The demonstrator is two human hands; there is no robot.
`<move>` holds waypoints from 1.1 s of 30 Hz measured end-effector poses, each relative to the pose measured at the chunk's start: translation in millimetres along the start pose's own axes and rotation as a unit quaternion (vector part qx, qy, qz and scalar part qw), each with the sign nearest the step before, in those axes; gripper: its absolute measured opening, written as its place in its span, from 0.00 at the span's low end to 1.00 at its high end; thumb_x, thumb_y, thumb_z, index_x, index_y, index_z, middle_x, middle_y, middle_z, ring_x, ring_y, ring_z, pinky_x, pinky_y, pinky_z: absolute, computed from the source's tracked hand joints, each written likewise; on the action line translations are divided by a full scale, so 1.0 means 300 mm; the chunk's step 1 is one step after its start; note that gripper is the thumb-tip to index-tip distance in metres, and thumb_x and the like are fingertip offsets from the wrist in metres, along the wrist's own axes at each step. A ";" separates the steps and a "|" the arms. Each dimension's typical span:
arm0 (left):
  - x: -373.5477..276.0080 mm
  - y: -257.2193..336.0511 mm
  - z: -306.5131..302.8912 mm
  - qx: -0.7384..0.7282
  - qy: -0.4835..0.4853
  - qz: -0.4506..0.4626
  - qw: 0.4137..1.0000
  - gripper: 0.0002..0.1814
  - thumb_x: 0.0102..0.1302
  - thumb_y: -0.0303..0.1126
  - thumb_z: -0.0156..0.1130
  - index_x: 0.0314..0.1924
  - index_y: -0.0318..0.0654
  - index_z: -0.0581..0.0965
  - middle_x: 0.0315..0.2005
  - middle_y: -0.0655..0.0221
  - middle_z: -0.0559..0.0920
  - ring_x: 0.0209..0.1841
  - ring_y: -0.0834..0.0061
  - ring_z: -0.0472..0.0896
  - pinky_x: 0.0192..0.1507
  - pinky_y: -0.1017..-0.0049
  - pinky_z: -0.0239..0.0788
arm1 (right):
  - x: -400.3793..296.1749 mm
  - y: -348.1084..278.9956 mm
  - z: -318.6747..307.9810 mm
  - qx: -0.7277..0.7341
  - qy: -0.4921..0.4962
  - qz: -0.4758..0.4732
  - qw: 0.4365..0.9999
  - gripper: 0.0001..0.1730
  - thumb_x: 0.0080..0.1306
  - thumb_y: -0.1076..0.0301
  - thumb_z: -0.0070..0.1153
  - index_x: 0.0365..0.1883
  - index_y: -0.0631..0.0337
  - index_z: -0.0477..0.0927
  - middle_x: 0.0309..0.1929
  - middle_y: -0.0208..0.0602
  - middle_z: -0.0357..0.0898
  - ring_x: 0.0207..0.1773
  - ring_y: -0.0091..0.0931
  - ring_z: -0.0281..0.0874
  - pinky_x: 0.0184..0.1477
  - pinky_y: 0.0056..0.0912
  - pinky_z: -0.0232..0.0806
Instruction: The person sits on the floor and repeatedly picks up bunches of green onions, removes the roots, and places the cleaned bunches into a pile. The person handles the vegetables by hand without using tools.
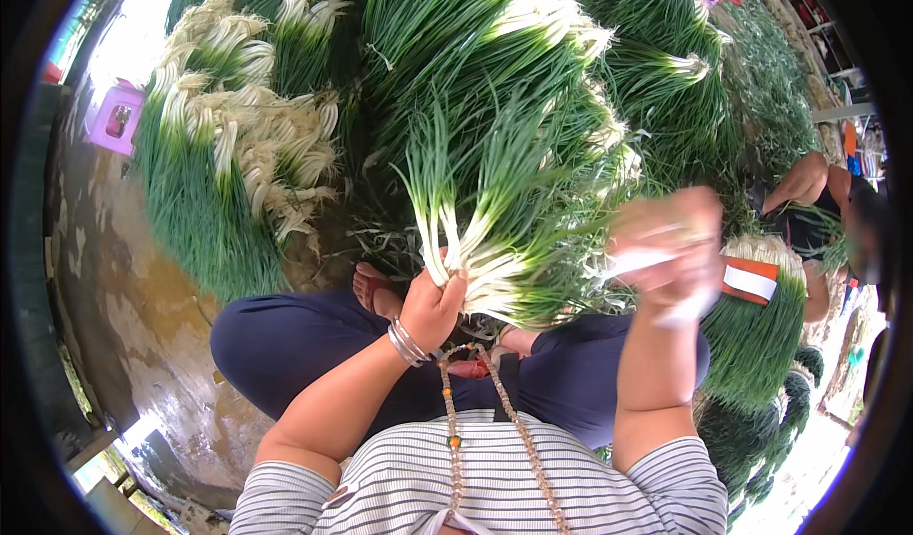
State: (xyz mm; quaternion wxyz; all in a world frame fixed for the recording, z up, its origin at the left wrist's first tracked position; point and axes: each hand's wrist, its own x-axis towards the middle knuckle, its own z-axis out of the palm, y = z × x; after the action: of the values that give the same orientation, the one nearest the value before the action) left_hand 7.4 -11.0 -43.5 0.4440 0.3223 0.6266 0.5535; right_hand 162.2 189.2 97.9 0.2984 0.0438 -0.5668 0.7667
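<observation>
My left hand [432,307] is closed around the white root ends of a few green onions [448,232], whose green leaves fan upward and away from me. Beside that hand, a loose group of trimmed-looking green onions [499,285] lies with white ends towards my fingers and leaves pointing right. Out to the right, my right hand [667,242] is raised and strongly blurred; something white shows at its fingers, but whether it holds this cannot be told. Green onion leaves reach close to its left side.
Large heaps of green onions [435,28] lie ahead, with root-on bundles [207,121] at left. A pink plastic stool [116,120] stands far left. At right are a bundle with an orange and white band [749,280] and another person's hand [804,178].
</observation>
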 end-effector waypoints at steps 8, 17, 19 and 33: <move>0.000 0.032 -0.020 0.497 -0.011 0.170 0.851 0.22 0.59 0.37 0.61 0.50 0.31 0.73 0.21 0.62 0.78 0.19 0.64 0.79 0.22 0.67 0.72 | -0.319 -0.107 -0.269 -0.832 0.118 0.252 0.480 0.25 0.63 0.62 0.58 0.57 0.62 0.73 0.59 0.43 0.71 0.57 0.33 0.73 0.56 0.39 0.67; -0.014 -0.018 -0.010 0.569 -0.023 0.177 0.803 0.10 0.60 0.31 0.55 0.40 0.35 0.73 0.21 0.65 0.76 0.20 0.66 0.80 0.19 0.68 0.72 | -0.127 0.395 0.084 -0.654 -0.043 0.303 0.692 0.25 0.61 0.50 0.59 0.48 0.61 0.77 0.45 0.46 0.74 0.50 0.38 0.70 0.52 0.39 0.64; -0.009 -0.030 -0.019 0.553 -0.014 0.125 0.823 0.10 0.60 0.30 0.54 0.39 0.35 0.71 0.23 0.61 0.77 0.22 0.61 0.80 0.21 0.65 0.72 | -0.147 0.472 0.035 -0.557 -0.070 0.387 0.732 0.25 0.61 0.52 0.60 0.50 0.60 0.76 0.43 0.46 0.73 0.47 0.37 0.70 0.49 0.38 0.65; 0.011 0.009 -0.036 0.306 -0.021 0.054 0.950 0.23 0.57 0.22 0.51 0.54 0.33 0.63 0.45 0.46 0.76 0.49 0.47 0.75 0.50 0.58 0.68 | -0.126 0.481 0.077 -0.219 0.089 0.470 0.850 0.18 0.65 0.58 0.54 0.43 0.67 0.72 0.34 0.37 0.77 0.36 0.30 0.76 0.40 0.33 0.70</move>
State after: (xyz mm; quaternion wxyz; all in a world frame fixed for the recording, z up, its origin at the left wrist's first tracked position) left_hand -3.9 -12.2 -41.7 0.3063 0.4874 0.7384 0.3512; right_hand 113.6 127.2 -30.9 -0.0468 -0.3624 -0.6441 0.6720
